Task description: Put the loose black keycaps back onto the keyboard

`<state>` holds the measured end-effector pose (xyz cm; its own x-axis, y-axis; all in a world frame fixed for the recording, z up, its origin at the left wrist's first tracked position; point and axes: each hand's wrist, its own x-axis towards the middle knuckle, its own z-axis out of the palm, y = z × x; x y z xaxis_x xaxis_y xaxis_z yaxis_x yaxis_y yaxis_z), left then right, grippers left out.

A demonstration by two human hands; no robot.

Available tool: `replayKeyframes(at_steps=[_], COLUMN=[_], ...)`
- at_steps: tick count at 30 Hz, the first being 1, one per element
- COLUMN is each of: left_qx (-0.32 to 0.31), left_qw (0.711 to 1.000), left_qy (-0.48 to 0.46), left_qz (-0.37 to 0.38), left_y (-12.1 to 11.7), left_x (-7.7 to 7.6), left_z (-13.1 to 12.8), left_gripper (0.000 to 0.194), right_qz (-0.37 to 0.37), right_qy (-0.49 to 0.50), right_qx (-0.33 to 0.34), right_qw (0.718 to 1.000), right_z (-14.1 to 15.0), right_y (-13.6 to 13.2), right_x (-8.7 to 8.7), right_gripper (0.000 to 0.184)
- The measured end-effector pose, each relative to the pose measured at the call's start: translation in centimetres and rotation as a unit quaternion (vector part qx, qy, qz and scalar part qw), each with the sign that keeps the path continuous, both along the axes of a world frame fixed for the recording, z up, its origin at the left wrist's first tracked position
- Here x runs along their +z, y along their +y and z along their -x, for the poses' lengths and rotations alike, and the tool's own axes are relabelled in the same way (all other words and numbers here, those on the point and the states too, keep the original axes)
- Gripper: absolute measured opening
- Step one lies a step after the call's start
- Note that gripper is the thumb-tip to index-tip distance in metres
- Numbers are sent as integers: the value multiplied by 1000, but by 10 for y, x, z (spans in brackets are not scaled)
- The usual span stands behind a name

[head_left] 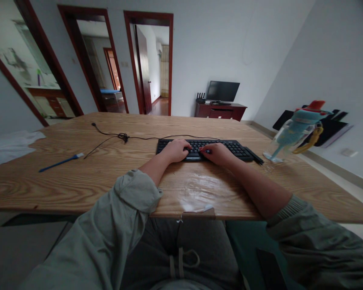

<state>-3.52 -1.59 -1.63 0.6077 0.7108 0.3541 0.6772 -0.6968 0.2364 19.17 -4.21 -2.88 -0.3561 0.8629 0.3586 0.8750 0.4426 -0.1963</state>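
A black keyboard (236, 148) lies on the wooden table in front of me, its cable running off to the left. My left hand (177, 150) rests on its left half, fingers bent over the keys, thumb and forefinger a little apart, holding nothing that I can see. Over the middle keys, my right hand (218, 153) has its thumb and forefinger drawn together at the tips. Anything between those tips is too small to make out. Both hands cover part of the keys. Several thin black sticks (254, 155) lie against the keyboard's right end.
Left on the table (109, 181) are a blue-handled brush (60, 163), a coiled black cable (123, 137) and crumpled white sheets (13, 145). A blue drinking bottle (299, 129) with an orange lid stands right. Clear film covers the front edge. A monitor (223, 91) stands on a far cabinet.
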Motion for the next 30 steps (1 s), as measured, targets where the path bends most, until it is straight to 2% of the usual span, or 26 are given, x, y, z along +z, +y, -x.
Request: replayKeyframes(at_steps=[7, 24, 30], left_qx=[-2, 3, 0], left_qw=[1000, 1000, 1000], left_qy=[-1, 1, -5], left_qz=[-1, 7, 9], left_y=[2, 1, 1], left_x=[-1, 0, 0], left_z=[0, -1, -1], left_gripper=[34, 35, 34], right_qz=[3, -8, -25], right_qy=[-34, 7, 7], right_qx=[-7, 12, -2], right_qw=[999, 1000, 1000], right_z=[0, 2, 1], right_y=[0, -3, -4], right_x=[4, 6, 4], right_gripper=[30, 26, 29])
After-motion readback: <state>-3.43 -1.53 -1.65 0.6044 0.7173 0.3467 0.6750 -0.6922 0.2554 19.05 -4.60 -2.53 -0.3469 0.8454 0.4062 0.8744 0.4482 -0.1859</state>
